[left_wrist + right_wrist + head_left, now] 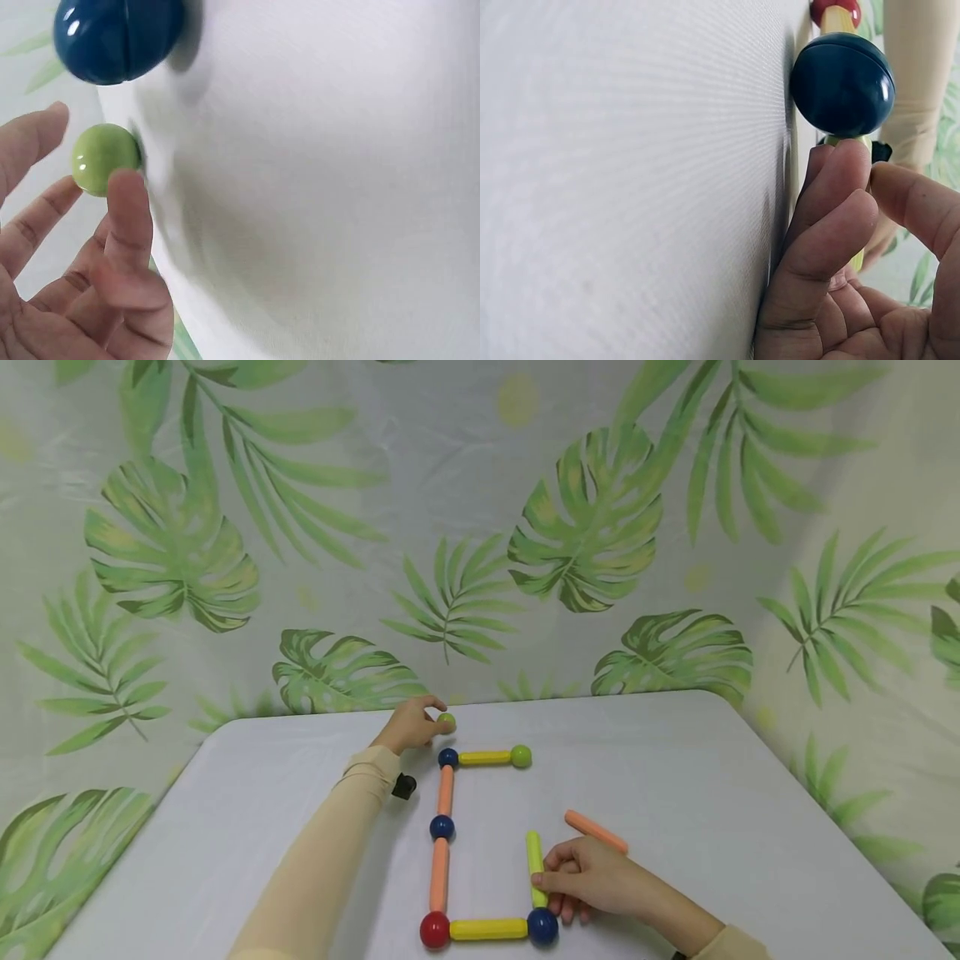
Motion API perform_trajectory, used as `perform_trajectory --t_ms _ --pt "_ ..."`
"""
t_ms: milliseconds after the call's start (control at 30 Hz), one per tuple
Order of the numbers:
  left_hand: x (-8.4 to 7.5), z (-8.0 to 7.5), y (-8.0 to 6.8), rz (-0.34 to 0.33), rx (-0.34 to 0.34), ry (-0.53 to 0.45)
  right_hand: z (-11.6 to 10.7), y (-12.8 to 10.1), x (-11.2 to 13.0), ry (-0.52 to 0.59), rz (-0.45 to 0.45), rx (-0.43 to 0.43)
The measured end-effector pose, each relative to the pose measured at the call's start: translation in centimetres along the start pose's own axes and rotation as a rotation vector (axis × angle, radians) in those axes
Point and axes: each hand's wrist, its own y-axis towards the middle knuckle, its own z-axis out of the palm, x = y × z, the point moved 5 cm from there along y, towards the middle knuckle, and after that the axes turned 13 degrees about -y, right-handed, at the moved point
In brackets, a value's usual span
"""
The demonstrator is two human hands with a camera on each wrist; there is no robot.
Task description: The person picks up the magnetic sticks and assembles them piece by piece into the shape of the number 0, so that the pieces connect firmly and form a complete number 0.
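At the far edge of the table my left hand (pixel 411 724) has its thumb and a finger at a small green ball (pixel 103 159), with the index finger raised off it. My right hand (pixel 596 875) pinches a yellow-green toy building stick (pixel 535 852) between thumb and fingers. That stick's near end meets a large blue ball (pixel 543 926). A yellow stick (pixel 489 929) runs from this ball to a red ball (pixel 435 930). From there salmon sticks (pixel 439 875) lead away through a middle blue ball (pixel 442 827) to a far blue ball (pixel 447 757).
Another yellow stick (pixel 484 758) joins the far blue ball to a second green ball (pixel 521 756). Beyond my right hand lies a loose salmon stick (pixel 596 831). The white table (pixel 712 760) ends at a leaf-print curtain (pixel 465 485).
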Motion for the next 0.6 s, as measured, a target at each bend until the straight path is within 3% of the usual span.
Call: perform_trajectory --t_ms 333,600 --pt "-0.44 0.39 0.27 0.003 -0.033 0.087 0.06 -0.04 0.12 0.004 -0.023 -0.004" --pt "-0.68 0.83 0.74 0.01 -0.031 0.099 -0.02 -0.04 0.03 -0.002 -0.009 -0.005"
